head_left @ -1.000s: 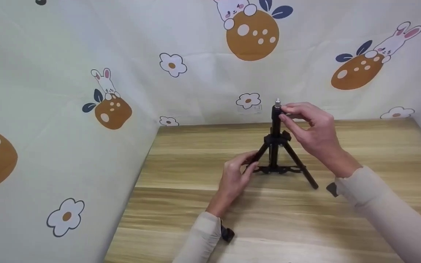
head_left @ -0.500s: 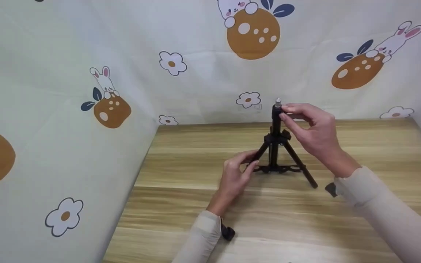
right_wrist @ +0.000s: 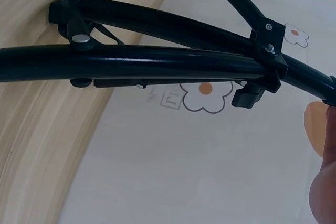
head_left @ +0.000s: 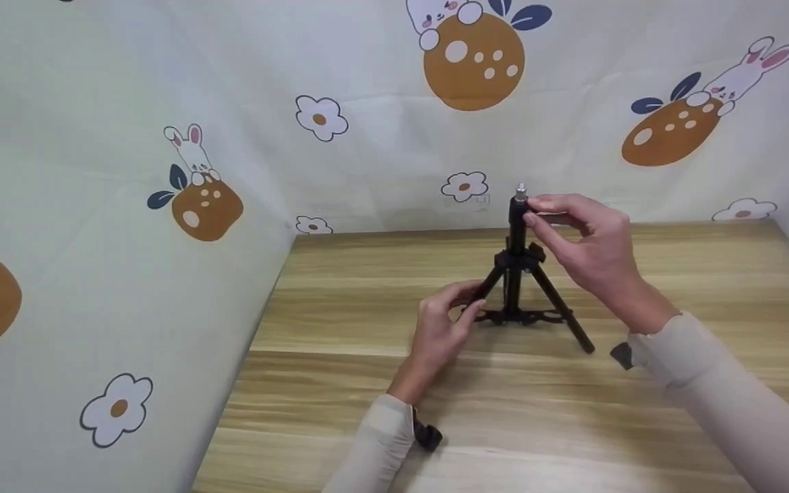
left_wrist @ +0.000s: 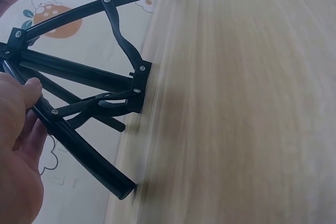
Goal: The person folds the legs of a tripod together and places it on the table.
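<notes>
A small black tripod stand [head_left: 515,291] stands upright on the wooden table with its legs spread, a silver screw stud [head_left: 521,192] at its top. My left hand [head_left: 441,329] grips the stand's left leg, thumb on the near side and fingers behind. In the left wrist view that hand [left_wrist: 18,150] wraps the leg [left_wrist: 89,156] just below the upper collar. With thumb and fingertips my right hand [head_left: 593,239] pinches the top of the centre column, just under the stud. The right wrist view catches only part of its thumb [right_wrist: 328,150] at the right edge.
The wood-grain table [head_left: 340,397] reaches back to a pale cloth wall [head_left: 381,157] printed with rabbits, oranges and flowers. Another such wall [head_left: 182,308] borders the table's left side. A black strap piece [head_left: 427,436] hangs at the left cuff.
Both hands keep their places on the tripod stand, which stays where it was. Only the head view has shifted very slightly.
</notes>
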Tool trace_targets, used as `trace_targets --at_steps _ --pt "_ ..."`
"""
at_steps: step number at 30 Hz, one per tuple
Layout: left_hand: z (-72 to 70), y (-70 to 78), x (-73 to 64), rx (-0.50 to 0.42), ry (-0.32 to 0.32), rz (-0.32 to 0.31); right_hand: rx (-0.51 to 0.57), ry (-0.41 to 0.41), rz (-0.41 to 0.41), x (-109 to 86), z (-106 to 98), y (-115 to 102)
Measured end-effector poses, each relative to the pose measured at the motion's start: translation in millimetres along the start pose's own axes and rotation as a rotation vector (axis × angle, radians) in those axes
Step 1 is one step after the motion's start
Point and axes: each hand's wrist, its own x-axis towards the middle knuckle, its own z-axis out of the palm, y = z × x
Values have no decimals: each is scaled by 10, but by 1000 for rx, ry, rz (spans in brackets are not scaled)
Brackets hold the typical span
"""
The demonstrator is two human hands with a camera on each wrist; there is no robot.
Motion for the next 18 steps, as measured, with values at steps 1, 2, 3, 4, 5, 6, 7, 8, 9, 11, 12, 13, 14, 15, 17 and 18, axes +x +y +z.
trace_targets --at_steps 1,2,3,4,5,6,7,8,9,11,12,13,14,15,17,18 --pt "4 1 4 -6 -2 -5 0 -1 1 1 -3 -2" --pt "5 2 8 -12 -5 -10 4 2 3 1 -4 -4" --pt "5 3 12 -23 -7 -17 5 2 4 3 -7 -5" --pt "4 1 15 -34 -10 -23 4 1 4 3 -9 -5" --pt "5 1 18 -45 -12 -28 3 0 5 6 -11 -6" --pt "5 2 22 -54 -13 -32 3 -2 7 8 -13 -8" --pt "6 3 25 -64 -14 -35 4 -5 8 11 -16 -9" --pt "8 4 28 -77 -13 -39 3 -7 10 12 -18 -9" --pt "11 5 30 -87 -13 -39 2 -10 12 14 -21 -8" --pt "19 6 33 -92 -10 -36 3 -10 17 15 -22 -8" --pt "25 5 34 -96 -8 -37 8 -4 21 15 -21 -8" --pt "30 2 35 -95 -5 -36 10 2 25 13 -18 -6" --pt "37 -1 36 -98 -1 -37 12 7 29 12 -15 -3" --pt "42 -5 34 -96 3 -37 14 13 33 11 -12 -1" --pt "50 -11 32 -99 12 -40 19 22 41 6 -5 8" --pt "53 -13 31 -99 17 -41 20 23 43 3 -4 11"
